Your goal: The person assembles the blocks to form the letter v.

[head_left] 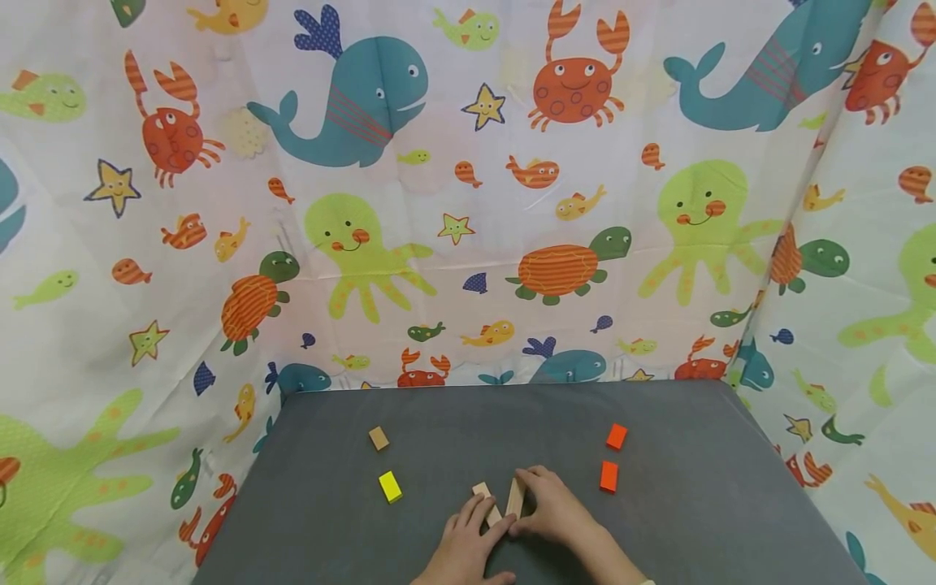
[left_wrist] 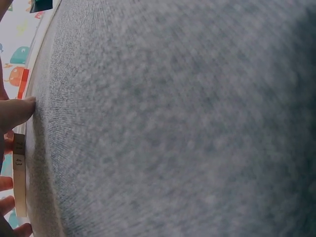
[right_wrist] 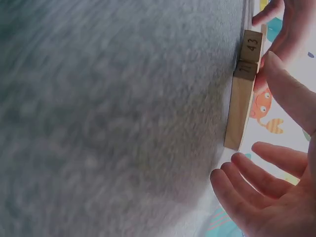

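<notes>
Two plain wooden blocks stand close together in a narrow V on the grey cloth, near ends toward me. My left hand (head_left: 468, 540) has its fingers spread over the left wooden block (head_left: 493, 516); its thumb (left_wrist: 19, 111) is off the block. My right hand (head_left: 552, 508) holds the right wooden block (head_left: 515, 496) lengthwise, thumb at the near end and fingers at the far end. In the right wrist view, the near ends carry the numbers 43 and 71, and the right fingertips (right_wrist: 238, 158) curve beside the right block's far end.
To the left lie a tan block (head_left: 379, 439) and a yellow block (head_left: 391, 487). Two orange-red blocks, one farther (head_left: 617, 436) and one nearer (head_left: 609, 476), lie to the right. A curtain (head_left: 453, 268) printed with sea animals hangs behind the grey table (head_left: 680, 520).
</notes>
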